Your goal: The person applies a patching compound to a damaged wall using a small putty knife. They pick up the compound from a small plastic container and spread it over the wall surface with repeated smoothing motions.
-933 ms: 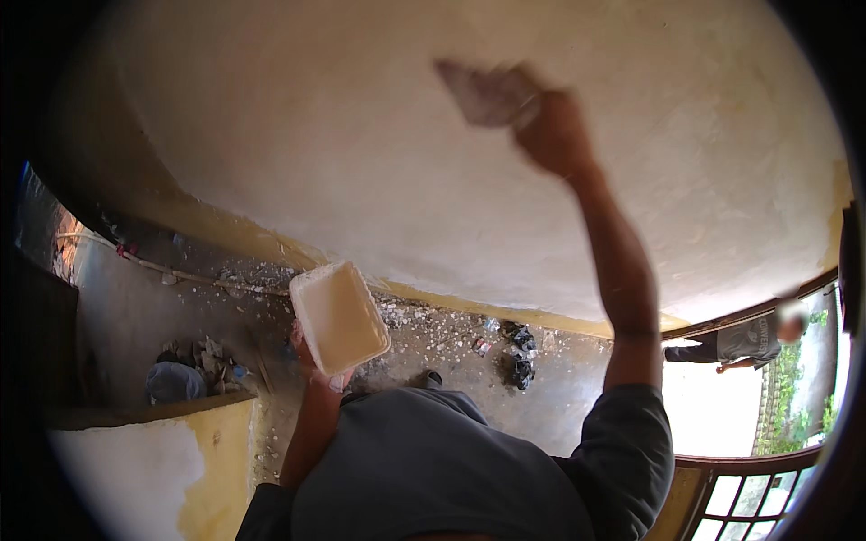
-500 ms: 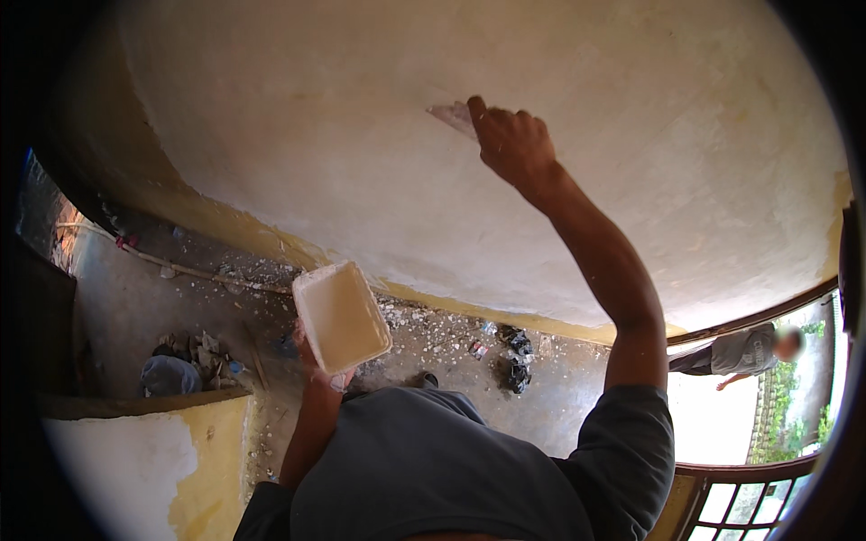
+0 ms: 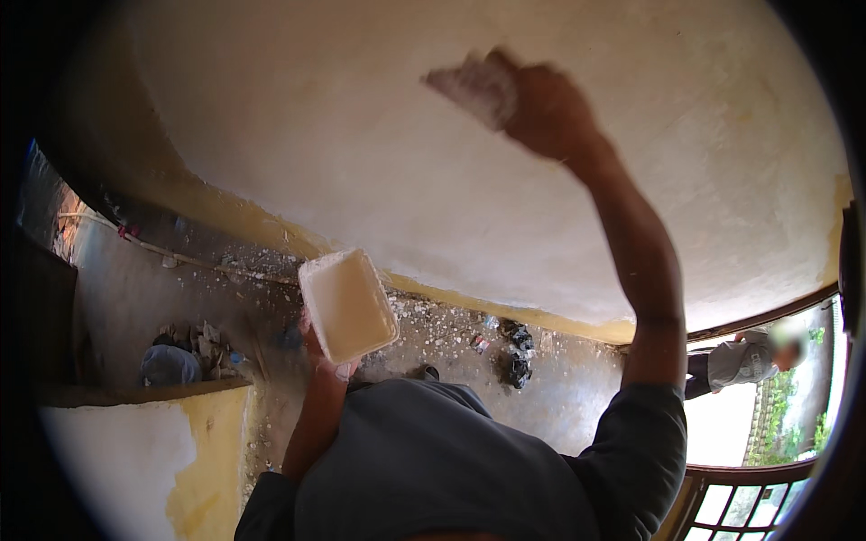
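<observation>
A pale, squarish plastic tub (image 3: 394,316), its rim crusted and its inside cream-coloured, rests in my left hand (image 3: 332,353). Those fingers wrap the tub's near-left side and are partly hidden by it. High up against the plastered wall (image 3: 361,171), my right hand (image 3: 552,113) is closed around a putty knife (image 3: 474,90). Its broad, whitish-smeared blade points left along the wall; motion smears it, and the handle is hidden in my fist. Whether the blade touches the wall I cannot tell. The plaster looks cream-white, with a bare yellow band low down.
White crumbs and rubble (image 3: 433,329) litter the floor along the wall, near a black plastic bag (image 3: 517,361). A long pipe (image 3: 194,269) lies at left. A low partition (image 3: 117,460) stands lower left, with a bluish-grey bundle (image 3: 170,365) behind it. Another person (image 3: 738,362) stands at the right opening.
My right hand with the putty knife has moved up and slightly right, and more of the blade's face shows. The tub has shifted slightly up and right. The person at right has changed pose.
</observation>
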Demonstrator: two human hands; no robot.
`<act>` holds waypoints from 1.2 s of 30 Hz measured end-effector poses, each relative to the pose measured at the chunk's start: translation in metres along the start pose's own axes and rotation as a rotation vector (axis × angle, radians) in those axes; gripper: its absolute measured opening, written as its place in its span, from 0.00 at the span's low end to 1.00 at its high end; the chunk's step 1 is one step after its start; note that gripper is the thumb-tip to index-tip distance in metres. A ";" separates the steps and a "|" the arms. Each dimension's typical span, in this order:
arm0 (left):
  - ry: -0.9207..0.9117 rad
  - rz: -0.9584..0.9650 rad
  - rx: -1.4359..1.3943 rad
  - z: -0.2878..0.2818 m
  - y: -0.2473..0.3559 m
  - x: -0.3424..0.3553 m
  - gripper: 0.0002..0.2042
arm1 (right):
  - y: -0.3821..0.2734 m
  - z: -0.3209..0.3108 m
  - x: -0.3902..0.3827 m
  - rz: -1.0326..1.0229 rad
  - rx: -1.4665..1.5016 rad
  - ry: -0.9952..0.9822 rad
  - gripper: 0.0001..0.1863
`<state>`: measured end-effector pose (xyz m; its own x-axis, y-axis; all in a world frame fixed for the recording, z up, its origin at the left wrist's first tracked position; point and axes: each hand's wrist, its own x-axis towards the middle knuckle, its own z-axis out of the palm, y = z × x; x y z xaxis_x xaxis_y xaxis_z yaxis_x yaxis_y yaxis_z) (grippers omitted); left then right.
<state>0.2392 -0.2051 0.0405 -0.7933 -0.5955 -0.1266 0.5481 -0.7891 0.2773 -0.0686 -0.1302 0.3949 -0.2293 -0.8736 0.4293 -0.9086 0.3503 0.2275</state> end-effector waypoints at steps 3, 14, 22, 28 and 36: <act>-0.093 -0.007 -0.006 0.009 -0.008 0.006 0.35 | -0.027 0.117 -0.035 -0.014 0.015 -0.284 0.16; -0.089 -0.001 0.005 -0.009 -0.009 0.011 0.32 | 0.092 -0.150 0.034 0.043 -0.182 0.779 0.34; -0.089 0.000 -0.004 -0.007 -0.005 0.012 0.28 | 0.022 0.116 -0.075 0.059 -0.140 -0.347 0.22; -0.075 -0.028 0.050 0.020 -0.001 0.006 0.30 | 0.142 -0.099 -0.032 0.322 -0.427 0.301 0.30; -0.146 -0.052 0.009 0.004 0.003 0.003 0.35 | 0.048 -0.009 -0.089 0.339 -0.160 -0.326 0.25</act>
<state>0.2373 -0.2088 0.0442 -0.8513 -0.5246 -0.0010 0.5031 -0.8168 0.2823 -0.0890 -0.0326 0.3759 -0.6233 -0.7525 0.2127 -0.7047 0.6585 0.2644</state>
